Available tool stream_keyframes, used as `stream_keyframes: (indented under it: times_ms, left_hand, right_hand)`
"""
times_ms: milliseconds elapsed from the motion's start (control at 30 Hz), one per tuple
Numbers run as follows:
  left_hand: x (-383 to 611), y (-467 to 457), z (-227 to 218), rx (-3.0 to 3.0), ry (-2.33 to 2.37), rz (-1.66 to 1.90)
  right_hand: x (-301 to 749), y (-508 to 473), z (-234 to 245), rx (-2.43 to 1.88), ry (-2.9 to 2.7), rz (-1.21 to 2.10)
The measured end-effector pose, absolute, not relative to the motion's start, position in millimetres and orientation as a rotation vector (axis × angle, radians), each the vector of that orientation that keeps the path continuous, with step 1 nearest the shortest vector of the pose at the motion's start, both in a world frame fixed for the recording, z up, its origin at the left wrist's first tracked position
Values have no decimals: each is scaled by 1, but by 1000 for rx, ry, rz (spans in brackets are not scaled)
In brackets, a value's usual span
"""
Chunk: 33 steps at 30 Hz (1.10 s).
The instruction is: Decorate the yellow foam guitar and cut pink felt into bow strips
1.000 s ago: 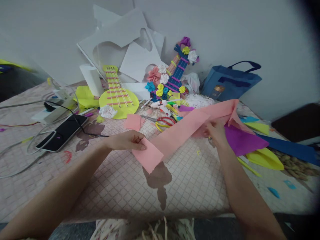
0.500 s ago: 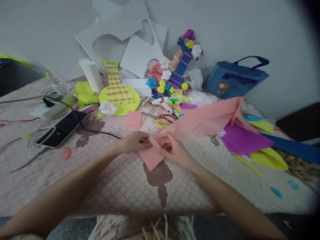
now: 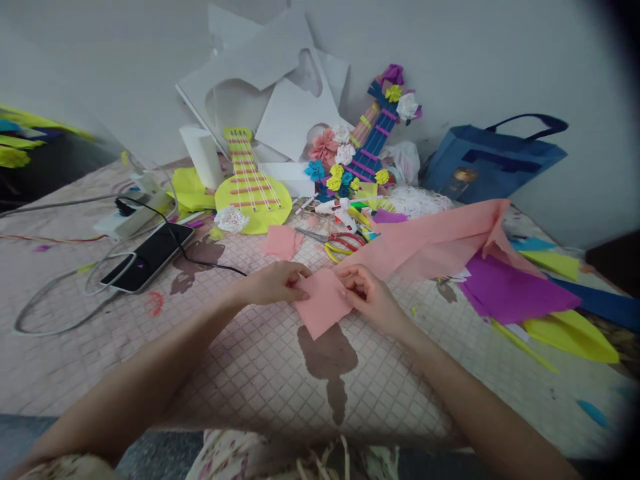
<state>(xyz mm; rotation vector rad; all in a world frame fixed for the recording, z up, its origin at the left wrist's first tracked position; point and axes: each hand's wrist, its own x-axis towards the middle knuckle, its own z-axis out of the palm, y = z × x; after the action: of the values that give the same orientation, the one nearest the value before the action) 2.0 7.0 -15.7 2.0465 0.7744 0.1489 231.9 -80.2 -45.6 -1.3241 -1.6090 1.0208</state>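
Note:
A square of pink crepe paper [image 3: 324,303] is held between my two hands, one corner pointing down toward me. My left hand [image 3: 277,283] pinches its left corner between thumb and fingers. At the right corner, my right hand [image 3: 373,300] grips the sheet with thumb and curled fingers. Just beyond, a small stack of pink paper squares [image 3: 280,242] lies on the tablecloth. Scissors with red handles [image 3: 347,240] rest behind my hands, close to a yellow-handled tool [image 3: 337,252]. A long pink paper strip [image 3: 430,240] spreads out to the right.
A yellow paper guitar [image 3: 255,200] and a blue one with paper flowers [image 3: 371,150] stand at the back, near a glue gun [image 3: 340,210]. Leftward are a phone [image 3: 150,257], cables and a power strip [image 3: 131,213]. Purple paper [image 3: 515,290] and a blue bag [image 3: 493,163] are rightward.
The pink square now lies flatter and more open between my hands; a fold or ridge near its top has gone. The whole view has shifted, so things appear farther right.

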Motion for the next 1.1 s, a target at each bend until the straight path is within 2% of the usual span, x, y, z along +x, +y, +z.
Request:
stream_keyframes:
  times_ms: [200,433,633,867,1100]
  left_hand:
    - [-5,14,-12,2049,676,37]
    - [-15,17,1,1981,502,-85]
    - [-14,22,-2,2004,480,-8]
    - [-4,18,-14,2004,794,134]
    - [5,12,-26,2036,844,222]
  right_hand:
    - [224,-85,-48,-1246,-1581,1206]
    - [220,-85,-50,-1244,-1549,1178]
    - [235,-75,-49,-1286,-1554,1010]
    - [267,-56,-53,-1512,-1654,658]
    - [289,-40,-56,-1655,-1768,370]
